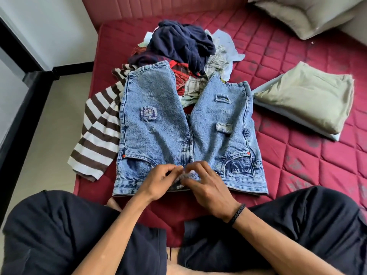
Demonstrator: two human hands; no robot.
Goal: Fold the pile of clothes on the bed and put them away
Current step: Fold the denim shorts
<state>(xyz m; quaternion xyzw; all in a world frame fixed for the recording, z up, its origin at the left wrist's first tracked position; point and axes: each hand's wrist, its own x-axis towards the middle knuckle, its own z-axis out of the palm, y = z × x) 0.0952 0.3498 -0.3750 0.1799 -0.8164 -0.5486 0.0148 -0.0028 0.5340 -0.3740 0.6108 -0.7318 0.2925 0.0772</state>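
Observation:
Light-blue denim shorts (pixel 158 128) lie flat on the red mattress (pixel 297 155), waistband toward me, legs pointing away. My left hand (pixel 158 181) and my right hand (pixel 208 187) meet at the middle of the waistband, and both pinch the fabric at the fly. Behind the shorts sits the pile of clothes (pixel 184 46): a navy garment on top, red and pale plaid pieces and a light-blue one under it. A brown-and-white striped top (pixel 97 135) lies partly under the left side of the shorts.
A folded pale-green garment (pixel 305 100) lies on the mattress to the right. A pillow (pixel 309 12) sits at the far right corner. The bed's left edge drops to a beige floor (pixel 55 126). My crossed legs in dark shorts (pixel 59 235) fill the foreground.

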